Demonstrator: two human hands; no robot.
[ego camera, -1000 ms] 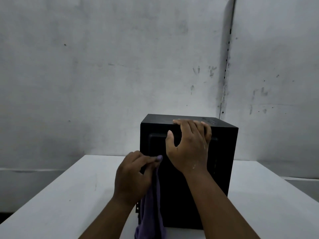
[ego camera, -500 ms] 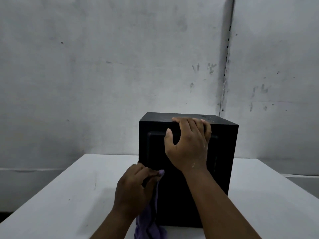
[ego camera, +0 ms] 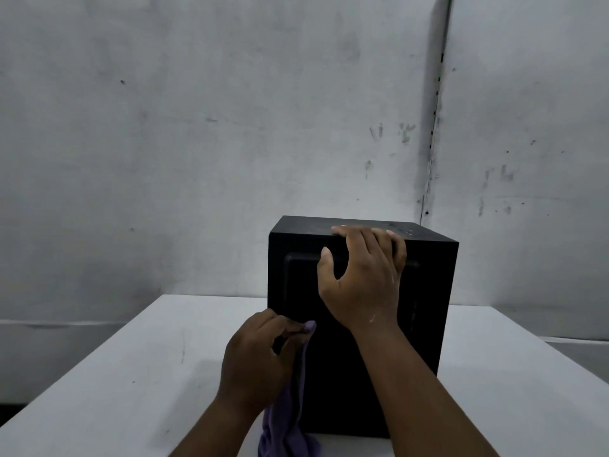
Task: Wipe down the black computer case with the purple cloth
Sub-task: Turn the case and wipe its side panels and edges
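Left hand, pinching the purple cloth, has slid down the case's near face since a second ago. Right hand still hooks the top edge, steadying it on the bench. Stroke nearly spent; lower face likely next.

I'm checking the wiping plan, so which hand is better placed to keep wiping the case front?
Left. The left hand grips the purple cloth against the black computer case, while the right hand steadies its top edge.
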